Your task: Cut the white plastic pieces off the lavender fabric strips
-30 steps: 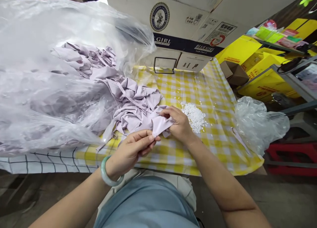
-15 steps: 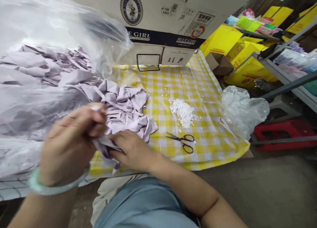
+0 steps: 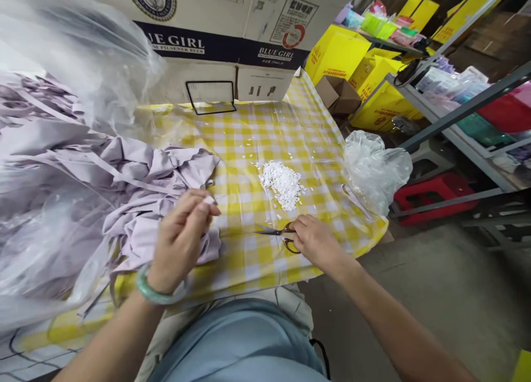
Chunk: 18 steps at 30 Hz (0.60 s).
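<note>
My left hand (image 3: 182, 235), with a pale green bangle at the wrist, is closed in a pinch on a small white tag (image 3: 208, 200). It is over the right side of a heap of pale lilac fabric pieces (image 3: 136, 177) with thin straps. At the table's front, my right hand (image 3: 316, 239) has its fingers closed on the handles of small scissors (image 3: 286, 235). Their dark blades are slightly apart and point left. Just beyond the scissors lies a pile of small white tags (image 3: 282, 184), with several scattered around it.
A yellow checked cloth (image 3: 236, 216) covers the table. Behind stands a large carton (image 3: 199, 77) with a black wire frame (image 3: 211, 98) before it. Clear plastic covers the left side; a crumpled clear bag (image 3: 373, 169) sits at the right edge, near a metal shelf (image 3: 464, 144) and red stool (image 3: 435, 196).
My right hand has left the fabric and moved right onto the scissors. My left hand has come lower and right with the small white tag. The whole view has shifted right.
</note>
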Tool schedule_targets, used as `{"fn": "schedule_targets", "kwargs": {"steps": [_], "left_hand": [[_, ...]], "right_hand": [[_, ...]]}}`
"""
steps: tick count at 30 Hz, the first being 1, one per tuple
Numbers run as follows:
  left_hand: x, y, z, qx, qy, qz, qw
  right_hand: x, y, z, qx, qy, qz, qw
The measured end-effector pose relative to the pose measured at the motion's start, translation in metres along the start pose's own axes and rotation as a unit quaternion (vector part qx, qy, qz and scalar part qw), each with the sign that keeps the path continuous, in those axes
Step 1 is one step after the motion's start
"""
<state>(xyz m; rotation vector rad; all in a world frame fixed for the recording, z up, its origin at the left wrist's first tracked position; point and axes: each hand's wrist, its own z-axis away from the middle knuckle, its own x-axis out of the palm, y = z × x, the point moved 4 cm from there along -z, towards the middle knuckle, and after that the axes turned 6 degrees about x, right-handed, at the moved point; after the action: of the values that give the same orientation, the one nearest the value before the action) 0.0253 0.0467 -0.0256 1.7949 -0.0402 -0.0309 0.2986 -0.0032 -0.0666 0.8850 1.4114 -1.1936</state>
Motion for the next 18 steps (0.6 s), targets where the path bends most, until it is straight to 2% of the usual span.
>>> {"fn": "schedule_targets", "kwargs": {"steps": [2,5,8,11,14,18], "left_hand": [[0.020,-0.017,0.004,-0.043,-0.039,0.033,0.998],[0.038,-0.034,0.014,-0.098,-0.087,0.058,0.990],[0.055,-0.042,0.021,-0.114,-0.152,0.035,0.981],[0.069,-0.045,0.023,-0.111,-0.205,0.020,0.972],[0.074,-0.045,0.020,-0.112,-0.220,0.009,0.969],[0.065,-0.041,0.021,-0.135,-0.209,0.005,0.969]], "right_hand": [[-0.002,0.005,-0.001,-0.010,-0.001,-0.002,1.000],[-0.008,0.017,0.003,-0.004,0.018,-0.030,0.999],[-0.011,0.024,0.009,0.027,0.062,-0.073,0.995],[-0.009,0.018,0.013,0.030,0.063,-0.077,0.995],[-0.006,0.008,0.011,0.016,0.022,-0.014,1.000],[-0.006,0.009,-0.001,0.011,-0.048,0.065,0.997]]}}
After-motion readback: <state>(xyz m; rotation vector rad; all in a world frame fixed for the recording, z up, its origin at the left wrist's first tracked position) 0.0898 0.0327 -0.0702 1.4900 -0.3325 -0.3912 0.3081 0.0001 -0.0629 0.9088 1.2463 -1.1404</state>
